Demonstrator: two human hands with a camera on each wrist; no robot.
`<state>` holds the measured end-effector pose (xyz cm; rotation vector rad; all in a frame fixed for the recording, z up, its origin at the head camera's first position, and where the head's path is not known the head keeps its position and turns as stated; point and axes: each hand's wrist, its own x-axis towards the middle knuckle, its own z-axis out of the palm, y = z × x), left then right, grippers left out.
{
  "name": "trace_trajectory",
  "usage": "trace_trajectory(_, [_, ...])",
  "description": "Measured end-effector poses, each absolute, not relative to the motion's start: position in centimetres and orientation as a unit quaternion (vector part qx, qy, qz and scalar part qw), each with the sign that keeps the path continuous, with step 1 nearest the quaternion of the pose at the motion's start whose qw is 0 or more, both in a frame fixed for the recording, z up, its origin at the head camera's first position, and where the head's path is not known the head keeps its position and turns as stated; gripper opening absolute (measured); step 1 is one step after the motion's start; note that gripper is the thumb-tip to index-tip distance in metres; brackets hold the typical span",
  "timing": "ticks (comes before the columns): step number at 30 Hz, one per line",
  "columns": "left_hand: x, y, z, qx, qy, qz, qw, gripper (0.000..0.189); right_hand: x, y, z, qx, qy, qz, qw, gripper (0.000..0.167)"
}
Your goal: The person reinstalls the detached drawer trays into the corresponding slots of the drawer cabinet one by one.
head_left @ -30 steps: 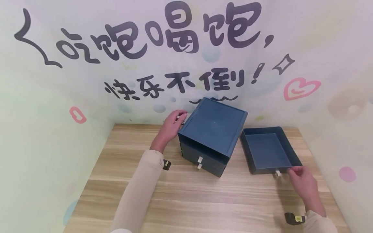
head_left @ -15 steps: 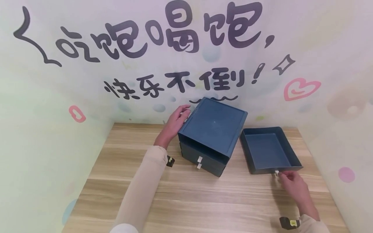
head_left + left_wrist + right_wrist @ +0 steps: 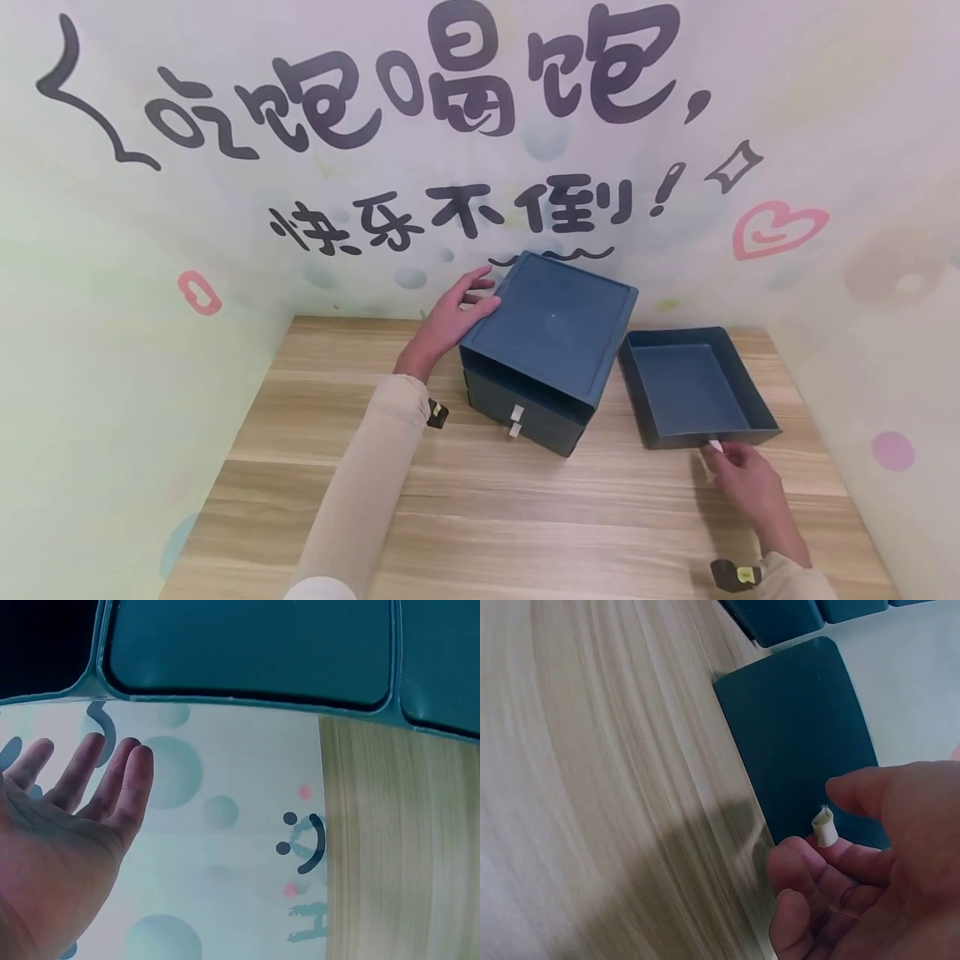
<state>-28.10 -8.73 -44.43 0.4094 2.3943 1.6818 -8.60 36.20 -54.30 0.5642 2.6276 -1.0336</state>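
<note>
Left hand at blue cabinet, right hand at white tab of drawer, wooden table

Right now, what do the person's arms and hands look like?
Left hand and right hand: no gloves. Left sleeve and right sleeve: plain beige, reaching toward the wrists. Each wrist has a small black unit with a yellowish mark, clearest on the right unit.

One cabinet, the clock's centre in the head view. One loose drawer at three o'clock. Two hands: left hand at ten, right hand at four. Three tabs: two on the cabinet at seven, one on the drawer at four. Two sleeves, at eight and four. Two lines of writing at eleven. One table.
</note>
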Motion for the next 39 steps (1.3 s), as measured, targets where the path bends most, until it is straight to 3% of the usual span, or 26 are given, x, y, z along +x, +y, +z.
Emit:
trace_trajectory(7, [-28.2, -8.6, -44.6, 0.147, 0.796, 0.581, 0.085, 0.062, -8.9, 36.2, -55.1, 0.192, 0.906, -0.354, 0.127, 0.076])
trace_trajectory(17, [-28.0, -8.7, -44.7, 0.168, 0.791, 0.583, 0.071, 0.051, -9.0, 36.1, -55.9, 0.189, 0.912, -0.349, 0.105, 0.063])
trace_trajectory(39, [-27.8, -8.3, -45.0, 0.188, 0.784, 0.589, 0.052, 0.042, -8.9, 35.9, -56.2, 0.233, 0.876, -0.413, 0.088, 0.052])
